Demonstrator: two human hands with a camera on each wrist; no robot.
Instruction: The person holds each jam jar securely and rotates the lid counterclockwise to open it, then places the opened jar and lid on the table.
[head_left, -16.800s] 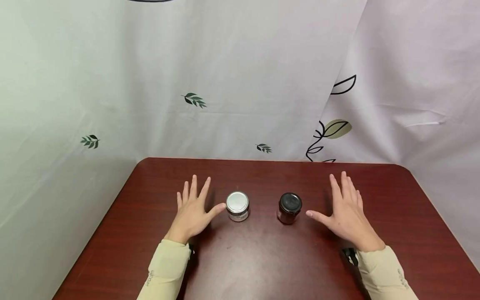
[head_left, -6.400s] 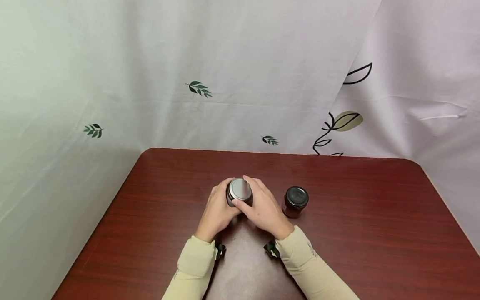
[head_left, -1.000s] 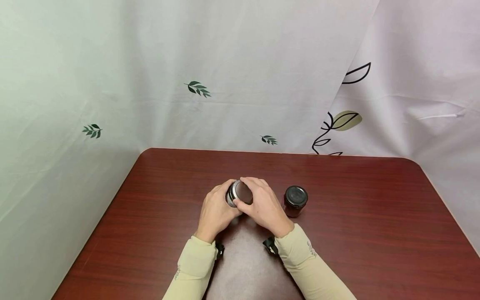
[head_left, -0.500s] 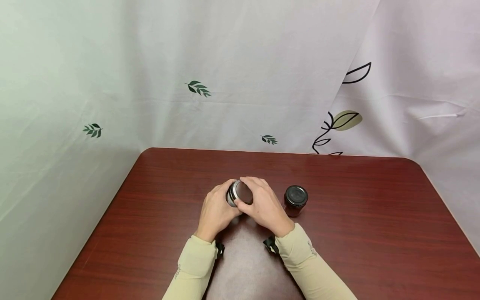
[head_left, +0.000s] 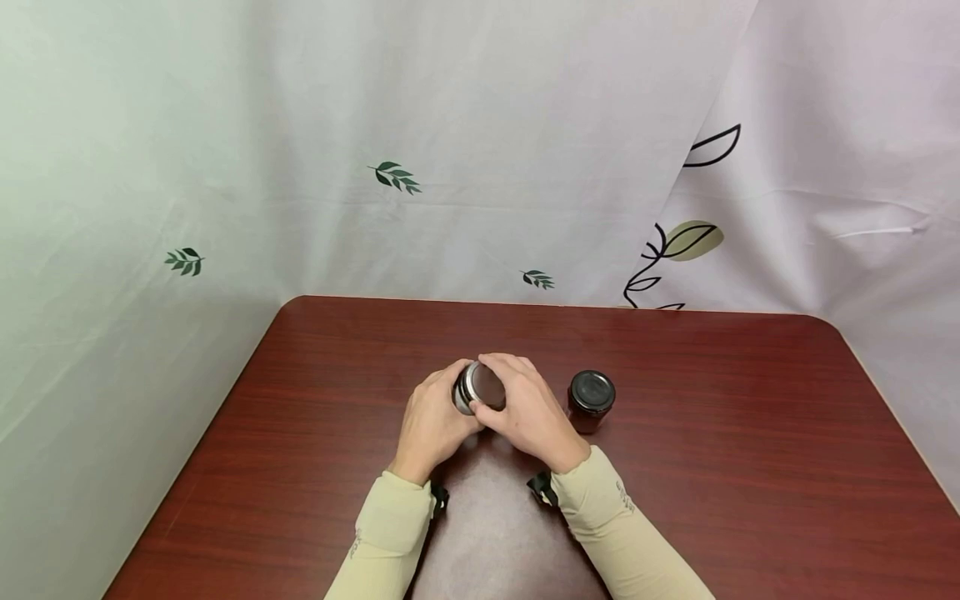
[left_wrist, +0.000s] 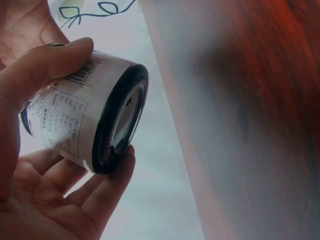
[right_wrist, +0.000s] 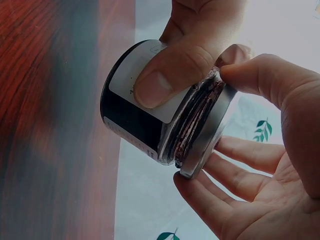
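Observation:
My left hand [head_left: 431,425] grips the body of a glass jar [left_wrist: 70,117], whose pale label has printed text and a barcode. My right hand [head_left: 531,412] holds the jar's silver metal lid [right_wrist: 214,127] by its rim, thumb on one side and fingers on the other. The jar is tilted with its lid toward the right, and its base shows in the left wrist view, held up off the table. In the right wrist view, a band of glass threads with dark residue shows between body and lid. Whether the lid still touches the jar, I cannot tell.
A second jar [head_left: 587,419], dark with a black lid [head_left: 592,390], stands upright on the reddish-brown table [head_left: 720,467], just right of my right hand. A white curtain [head_left: 465,242] with leaf prints hangs behind the table.
At first both hands were spread beside the two standing jars. Later they took hold of the silver-lidded jar, which has since tilted further to the right. Over the last second, hardly anything moves.

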